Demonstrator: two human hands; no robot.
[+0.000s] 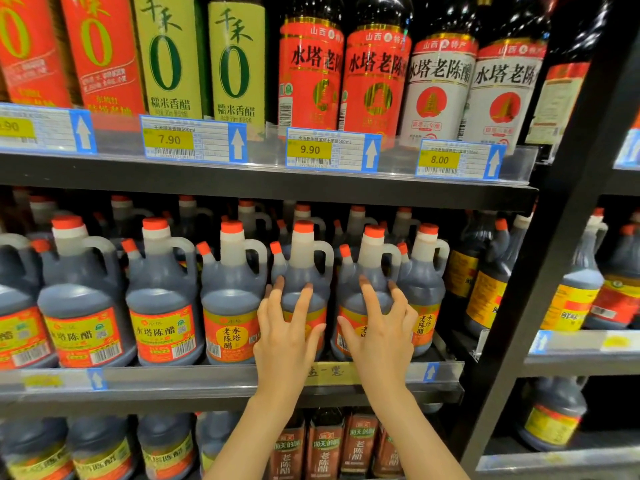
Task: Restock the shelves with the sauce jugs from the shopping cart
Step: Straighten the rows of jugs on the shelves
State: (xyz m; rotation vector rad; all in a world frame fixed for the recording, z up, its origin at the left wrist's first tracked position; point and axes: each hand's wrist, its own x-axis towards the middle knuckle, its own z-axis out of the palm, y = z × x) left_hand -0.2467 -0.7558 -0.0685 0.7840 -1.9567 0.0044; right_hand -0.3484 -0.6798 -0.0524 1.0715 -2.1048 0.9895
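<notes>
On the middle shelf (221, 379), at the front of a row of dark vinegar jugs, both my forearms reach up and forward from the bottom of the view, palms turned toward the shelf. My left hand (287, 337) lies flat against the front of one vinegar jug (303, 271), fingers spread and nearly straight, the fingertips up on the jug's shoulder and the palm over its label. My right hand (381, 336) does the same on the neighbouring jug (369, 275), its fingers fanned out, thumb pointing inward toward the other hand. Each grip is wide and closes on nothing; the fingers press on the jugs without wrapping them.

Both jugs stand upright at the shelf's front edge, long axis vertical, orange caps at the top. Each has a small orange-capped spout on its left side and a looped handle on its right, and the labels face me. The two stand just beside each other, with another jug (424, 285) close on the right and a jug with an orange label (232, 296) close on the left.

Above, the upper shelf (263, 188) carries tall vinegar bottles behind price tags reading 7.90 (169, 139), 9.90 (310, 149) and 8.00 (439, 160). The lower shelf holds more jugs and brown-labelled bottles (325, 445).
</notes>
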